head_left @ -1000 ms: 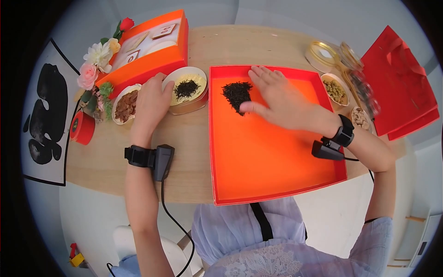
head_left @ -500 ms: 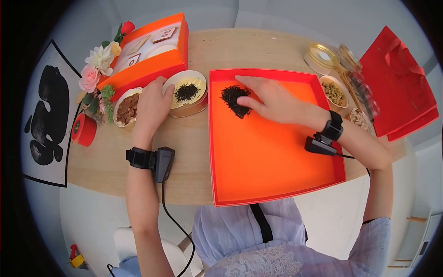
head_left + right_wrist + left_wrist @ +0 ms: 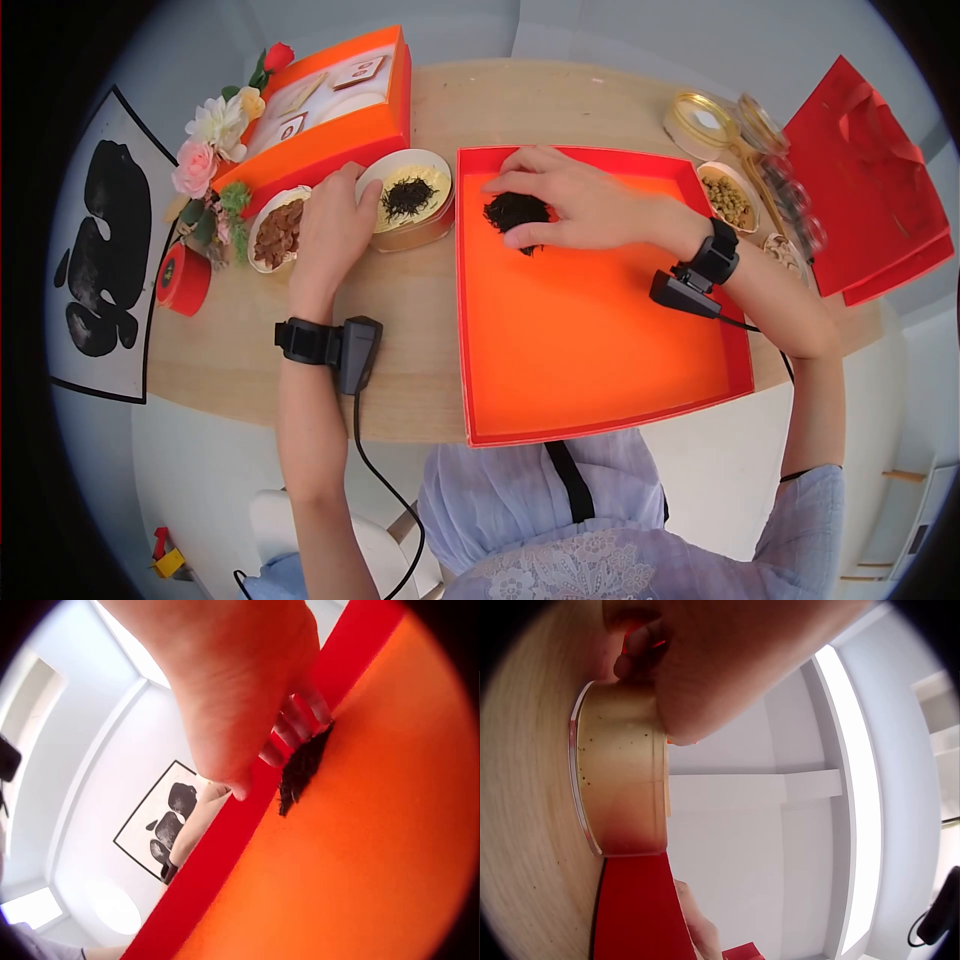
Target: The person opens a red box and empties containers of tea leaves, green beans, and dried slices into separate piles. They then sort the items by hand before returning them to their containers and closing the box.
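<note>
In the head view my right hand [image 3: 590,205] arches over a heap of dark, thin dried tea leaves [image 3: 515,212] in the shallow red-and-orange box lid [image 3: 600,340]. Its fingers curl around the far side of the heap and the thumb lies on the near side. Fingertips [image 3: 319,712] are right at the leaves [image 3: 304,769] in the right wrist view. My left hand [image 3: 335,225] holds the near-left rim of a gold-coloured round tin [image 3: 622,772], thumb at the rim and bent fingers against the outer wall. More dark leaves [image 3: 408,196] lie on pale yellow contents inside the tin.
A bowl of brown pieces [image 3: 278,235] sits left of the tin, before an orange gift box [image 3: 350,120] and flowers [image 3: 215,125]. Right of the lid are a bowl of green bits [image 3: 728,200], a smaller bowl [image 3: 782,250], clear lids and a red bag [image 3: 865,190].
The right hand has moved left over the heap, and its fingers, straight before, have curled around the leaves, now more bunched. The left hand stays at the tin.
</note>
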Action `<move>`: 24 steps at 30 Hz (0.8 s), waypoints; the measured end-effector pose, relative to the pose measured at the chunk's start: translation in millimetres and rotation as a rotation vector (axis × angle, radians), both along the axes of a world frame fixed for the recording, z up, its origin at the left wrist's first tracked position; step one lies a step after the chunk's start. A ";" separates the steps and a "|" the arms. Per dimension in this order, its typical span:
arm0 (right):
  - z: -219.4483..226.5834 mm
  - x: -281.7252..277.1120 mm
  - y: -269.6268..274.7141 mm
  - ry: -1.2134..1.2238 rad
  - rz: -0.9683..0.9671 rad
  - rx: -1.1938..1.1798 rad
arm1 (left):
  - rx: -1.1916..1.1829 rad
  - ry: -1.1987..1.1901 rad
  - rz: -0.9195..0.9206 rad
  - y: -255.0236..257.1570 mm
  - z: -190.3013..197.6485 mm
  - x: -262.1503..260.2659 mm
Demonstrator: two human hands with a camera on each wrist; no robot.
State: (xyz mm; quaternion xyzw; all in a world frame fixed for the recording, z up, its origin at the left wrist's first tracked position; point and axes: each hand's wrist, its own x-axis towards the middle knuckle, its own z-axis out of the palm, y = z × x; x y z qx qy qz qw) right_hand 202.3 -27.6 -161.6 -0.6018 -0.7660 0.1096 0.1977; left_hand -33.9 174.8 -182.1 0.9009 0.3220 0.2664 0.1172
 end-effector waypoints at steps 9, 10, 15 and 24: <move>-4.2 7.6 8.6 0.026 0.068 -0.029 | -0.042 0.009 0.006 -0.7 2.9 0.6; -5.2 6.9 9.5 0.059 0.057 -0.026 | -0.039 0.015 0.005 -0.7 2.9 0.6; -4.5 4.8 11.8 0.085 0.050 -0.016 | -0.043 0.006 0.004 -1.6 2.5 0.5; 10.7 2.8 12.6 0.088 0.053 -0.007 | -0.046 0.005 0.011 -3.0 4.1 0.0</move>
